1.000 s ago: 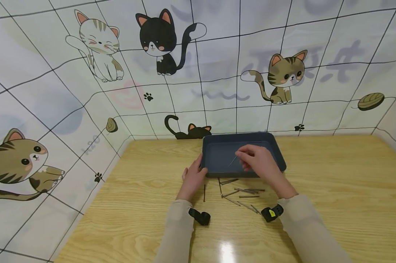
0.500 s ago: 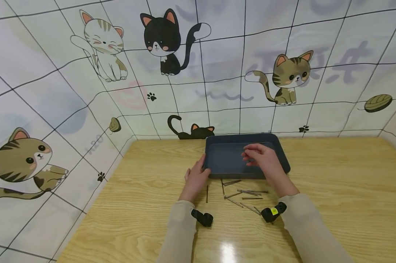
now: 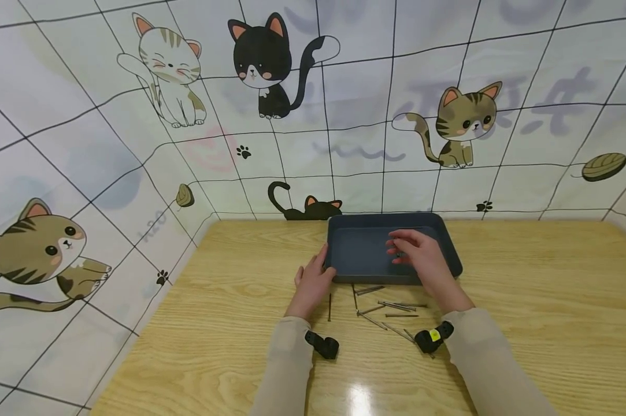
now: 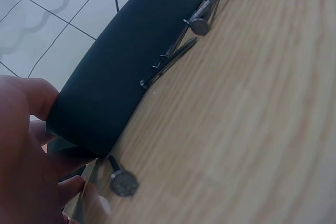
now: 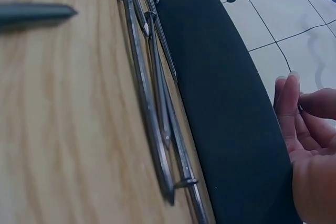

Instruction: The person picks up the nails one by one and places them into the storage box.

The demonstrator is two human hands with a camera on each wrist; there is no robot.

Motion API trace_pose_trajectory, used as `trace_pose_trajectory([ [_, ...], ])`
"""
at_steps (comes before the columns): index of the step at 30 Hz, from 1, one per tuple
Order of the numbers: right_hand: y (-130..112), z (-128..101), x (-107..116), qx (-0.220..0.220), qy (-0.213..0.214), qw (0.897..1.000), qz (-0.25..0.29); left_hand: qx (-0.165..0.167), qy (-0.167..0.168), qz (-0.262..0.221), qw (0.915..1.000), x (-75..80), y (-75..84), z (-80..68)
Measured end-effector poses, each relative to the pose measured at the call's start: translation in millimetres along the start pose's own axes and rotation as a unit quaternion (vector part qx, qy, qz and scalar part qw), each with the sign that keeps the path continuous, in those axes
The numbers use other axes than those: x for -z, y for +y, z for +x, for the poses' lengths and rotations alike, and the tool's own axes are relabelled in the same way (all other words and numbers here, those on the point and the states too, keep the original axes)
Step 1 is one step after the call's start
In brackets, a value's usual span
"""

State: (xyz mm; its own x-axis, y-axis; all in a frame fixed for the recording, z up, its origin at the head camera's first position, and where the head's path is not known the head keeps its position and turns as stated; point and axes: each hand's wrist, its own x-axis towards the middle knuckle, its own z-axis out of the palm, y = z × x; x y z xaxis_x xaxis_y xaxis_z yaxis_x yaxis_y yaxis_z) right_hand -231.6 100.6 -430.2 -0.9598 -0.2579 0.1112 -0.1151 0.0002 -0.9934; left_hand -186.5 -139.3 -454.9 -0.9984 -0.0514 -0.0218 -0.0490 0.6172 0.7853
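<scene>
- Sitting at the far middle of the wooden table [image 3: 526, 289], the dark tray [image 3: 362, 254] rests flat just short of the cat-print backdrop [image 3: 136, 144].
- Gripping the tray's near-left corner, the left hand [image 3: 313, 283] has its thumb up along the side wall and its fingers curled at the corner, as the left wrist view shows.
- Hovering over the tray's right half, the right hand [image 3: 419, 254] has its fingers loosely bent with the tips drawn close together; whether they pinch anything cannot be told from any view.
- Scattered on the table just in front of the tray's near wall, several loose nails [image 3: 391, 306] lie flat at mixed angles, some crossing one another.
- Lying apart to the left of that scatter, 1 nail [image 3: 330, 306] points toward the tray, just beside the left hand.
- Seen from the right wrist view, 3 or so nails [image 5: 152, 108] lie almost parallel to the tray's near wall, close beside it.
- Nearer than the tray and the nails, 2 beige sleeves [image 3: 286, 370] each carry a small black wrist camera [image 3: 323, 345].
</scene>
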Motion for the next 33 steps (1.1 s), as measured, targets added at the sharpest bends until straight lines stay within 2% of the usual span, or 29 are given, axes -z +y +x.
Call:
trace_pose_trajectory([
  [7,4,6,-3,-0.023,-0.015,0.999,-0.026,0.005,0.002,0.002,1.0000,3.0,-1.2,-0.9],
  [18,0,13,-5,-0.118,-0.042,0.991,-0.046,0.000,0.003,0.004,1.0000,2.3,-1.1,-0.6],
  [23,-2,16,-5,-0.140,-0.055,0.987,-0.057,-0.001,0.009,0.000,1.0000,0.6,-1.9,0.3],
  [30,-5,18,-6,-0.153,-0.083,0.977,-0.123,-0.001,0.011,0.000,0.9999,0.0,-0.5,-1.1],
  [33,-3,20,-9,-0.151,-0.087,0.967,-0.186,-0.001,0.013,0.000,0.9999,1.0,-0.6,-0.7],
])
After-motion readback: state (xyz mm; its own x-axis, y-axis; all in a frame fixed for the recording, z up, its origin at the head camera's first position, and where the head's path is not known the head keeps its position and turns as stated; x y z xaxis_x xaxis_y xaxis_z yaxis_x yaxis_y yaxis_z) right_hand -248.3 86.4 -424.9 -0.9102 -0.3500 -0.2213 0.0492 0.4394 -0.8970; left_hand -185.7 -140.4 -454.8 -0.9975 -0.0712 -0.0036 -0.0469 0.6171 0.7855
